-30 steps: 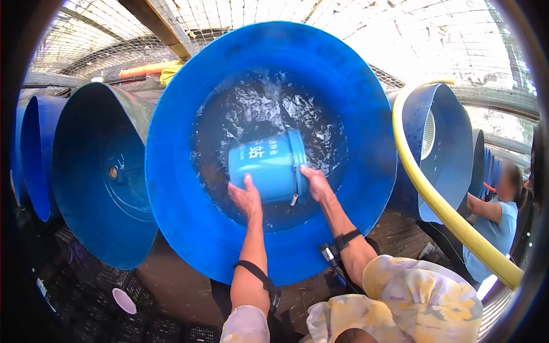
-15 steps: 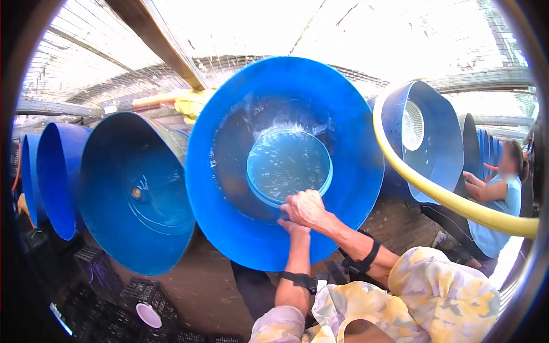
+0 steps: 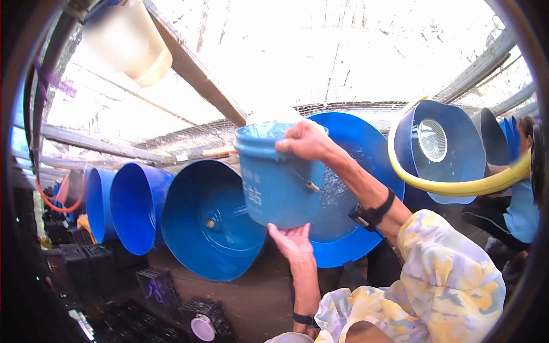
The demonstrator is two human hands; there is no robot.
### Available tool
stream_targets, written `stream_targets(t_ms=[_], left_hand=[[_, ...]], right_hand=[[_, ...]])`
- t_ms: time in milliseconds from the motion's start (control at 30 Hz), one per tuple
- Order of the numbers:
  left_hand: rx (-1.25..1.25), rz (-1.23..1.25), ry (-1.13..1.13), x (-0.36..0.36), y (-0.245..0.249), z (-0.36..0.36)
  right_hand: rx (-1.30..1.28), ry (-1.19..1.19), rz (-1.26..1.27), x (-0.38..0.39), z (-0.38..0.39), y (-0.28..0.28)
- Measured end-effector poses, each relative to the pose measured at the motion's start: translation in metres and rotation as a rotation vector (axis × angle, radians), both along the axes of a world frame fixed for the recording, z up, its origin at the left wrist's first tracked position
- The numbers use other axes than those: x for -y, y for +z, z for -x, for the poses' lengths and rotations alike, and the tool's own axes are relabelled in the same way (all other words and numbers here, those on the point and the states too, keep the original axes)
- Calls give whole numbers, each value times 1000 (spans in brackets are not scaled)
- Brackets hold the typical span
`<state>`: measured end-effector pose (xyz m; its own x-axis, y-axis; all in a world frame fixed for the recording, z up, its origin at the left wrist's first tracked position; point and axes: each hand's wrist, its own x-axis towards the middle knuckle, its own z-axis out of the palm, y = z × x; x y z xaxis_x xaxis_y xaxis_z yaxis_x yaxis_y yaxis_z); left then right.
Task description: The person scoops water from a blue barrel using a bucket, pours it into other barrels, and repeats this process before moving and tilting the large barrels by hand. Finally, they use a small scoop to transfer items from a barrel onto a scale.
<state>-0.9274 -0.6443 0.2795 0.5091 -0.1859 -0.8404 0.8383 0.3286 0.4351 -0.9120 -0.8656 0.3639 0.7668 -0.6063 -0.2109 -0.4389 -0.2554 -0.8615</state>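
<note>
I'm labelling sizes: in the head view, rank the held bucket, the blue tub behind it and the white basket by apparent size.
Blue tub, partly hidden
Light-blue bucket, nearer the camera
White basket

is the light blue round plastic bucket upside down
No, the light blue round plastic bucket is roughly upright, with its open rim at the top.

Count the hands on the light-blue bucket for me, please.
2: the right hand grips the light-blue bucket at its rim; the left hand is palm-up under its base. The bucket's far side is hidden.
</note>
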Motion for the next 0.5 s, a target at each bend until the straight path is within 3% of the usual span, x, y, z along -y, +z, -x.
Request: stream_targets(t_ms=[100,167,200,267,333,400,500], left_hand=[[347,-140,-15,3,32,-55],[565,-201,-88,2,31,-91],[625,-260,-110,5,32,-107],[766,-316,-191,6,13,-132],[731,-381,-199,-4,-11,-150],[654,-294,-222,-20,-29,-160],[705,-323,-242,-24,-47,-174]], right_hand=[[141,-200,-208,22,-40,-49],[543,-547,-491,22,-72,-100],[550,-552,-496,20,-82,-115],[724,-611,-761,10,-102,-149],[762,-634,-747,1,-124,-178],[632,-599,-623,-7,-148,-203],[602,-641,-769,-11,-161,-226]])
